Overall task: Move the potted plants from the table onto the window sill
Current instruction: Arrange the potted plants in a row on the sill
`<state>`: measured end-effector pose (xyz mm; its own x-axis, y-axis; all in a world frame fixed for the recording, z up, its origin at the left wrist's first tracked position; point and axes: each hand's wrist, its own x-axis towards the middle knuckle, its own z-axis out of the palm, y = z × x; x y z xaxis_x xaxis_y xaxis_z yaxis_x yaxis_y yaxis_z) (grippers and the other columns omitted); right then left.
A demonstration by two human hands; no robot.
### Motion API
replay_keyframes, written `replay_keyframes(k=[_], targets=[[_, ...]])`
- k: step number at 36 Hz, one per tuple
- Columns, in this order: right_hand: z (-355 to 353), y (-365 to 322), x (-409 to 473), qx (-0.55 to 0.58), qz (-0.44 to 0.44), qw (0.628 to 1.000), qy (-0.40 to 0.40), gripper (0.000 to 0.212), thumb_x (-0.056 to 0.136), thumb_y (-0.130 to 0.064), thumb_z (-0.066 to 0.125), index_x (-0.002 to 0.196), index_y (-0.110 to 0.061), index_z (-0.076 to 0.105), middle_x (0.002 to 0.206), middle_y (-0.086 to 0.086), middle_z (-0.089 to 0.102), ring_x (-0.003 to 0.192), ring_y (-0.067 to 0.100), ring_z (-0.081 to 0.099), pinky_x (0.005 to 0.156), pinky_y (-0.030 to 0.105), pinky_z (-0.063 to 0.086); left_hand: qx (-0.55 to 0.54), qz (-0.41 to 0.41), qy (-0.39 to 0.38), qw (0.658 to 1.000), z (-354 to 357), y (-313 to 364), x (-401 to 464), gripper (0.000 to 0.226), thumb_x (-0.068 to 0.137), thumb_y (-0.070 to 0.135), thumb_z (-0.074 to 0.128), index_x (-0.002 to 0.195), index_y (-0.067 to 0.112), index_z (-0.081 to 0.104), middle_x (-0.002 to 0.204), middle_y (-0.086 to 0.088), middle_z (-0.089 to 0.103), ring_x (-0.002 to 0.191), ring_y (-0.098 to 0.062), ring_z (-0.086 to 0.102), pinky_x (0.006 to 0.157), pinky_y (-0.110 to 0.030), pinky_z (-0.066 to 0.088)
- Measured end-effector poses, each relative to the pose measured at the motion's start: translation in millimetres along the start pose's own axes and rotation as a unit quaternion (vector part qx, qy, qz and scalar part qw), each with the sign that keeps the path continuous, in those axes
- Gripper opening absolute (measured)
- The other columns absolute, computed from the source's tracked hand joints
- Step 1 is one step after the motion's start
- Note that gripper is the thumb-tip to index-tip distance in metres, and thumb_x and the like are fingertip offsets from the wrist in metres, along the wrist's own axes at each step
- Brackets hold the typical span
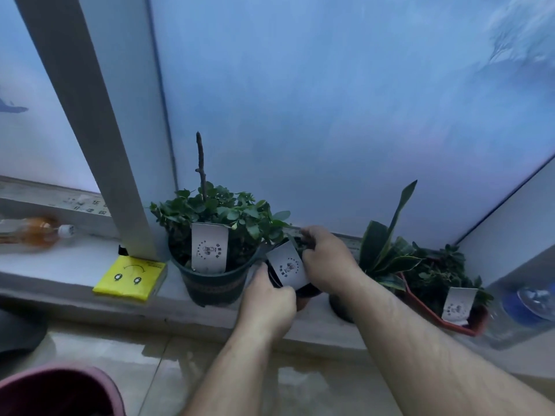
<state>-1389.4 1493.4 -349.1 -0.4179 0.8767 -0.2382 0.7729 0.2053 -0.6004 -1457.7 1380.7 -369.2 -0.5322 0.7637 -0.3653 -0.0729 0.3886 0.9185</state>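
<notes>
Both my hands hold a small dark pot with a white label on the window sill. My left hand grips its near left side; my right hand curls over its far right rim. Most of the pot is hidden behind my fingers. Just to its left stands a large dark pot with a leafy green plant and a bare stick. To the right stand a striped-leaf plant in a dark pot and a red-brown pot with low greenery.
A yellow packet lies on the sill beside the white window post. A bottle of amber liquid lies at far left. A clear plastic bottle sits at far right. A pink basin rim shows at bottom left.
</notes>
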Motion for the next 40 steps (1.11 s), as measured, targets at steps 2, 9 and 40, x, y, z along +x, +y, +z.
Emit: replay_keyframes(k=[2,9,40], targets=[[2,-2,3,-0.016,-0.002,1.0,-0.017,0.059,0.092,-0.006,0.043,0.148,-0.022,0.044,0.145,0.004,0.057,0.13,0.023,0.055,0.106,0.038,0.047,-0.037,0.004,-0.004,0.999,0,1,1,0.037,0.088,-0.003,0.054,0.117,0.019,0.061,0.104,0.0,0.068,0.081,-0.002,0.058,0.042,-0.003,0.04],[0,-4,6,-0.042,-0.029,0.997,-0.051,0.055,0.091,-0.006,0.046,0.144,-0.02,0.05,0.14,0.005,0.061,0.125,0.024,0.058,0.103,0.042,0.051,-0.073,-0.006,-0.02,0.997,6,-5,12,0.064,0.087,-0.009,0.047,0.142,0.023,0.048,0.114,-0.006,0.067,0.089,-0.012,0.063,0.043,-0.006,0.044],[-18,33,-10,-0.115,-0.042,0.992,-0.002,0.052,0.09,-0.014,0.046,0.14,-0.022,0.055,0.137,0.0,0.064,0.125,0.023,0.058,0.105,0.04,0.049,-0.028,0.049,-0.021,0.998,20,-4,13,0.068,0.089,-0.014,0.042,0.145,0.025,0.043,0.123,0.004,0.059,0.077,0.011,0.053,0.049,0.001,0.041]])
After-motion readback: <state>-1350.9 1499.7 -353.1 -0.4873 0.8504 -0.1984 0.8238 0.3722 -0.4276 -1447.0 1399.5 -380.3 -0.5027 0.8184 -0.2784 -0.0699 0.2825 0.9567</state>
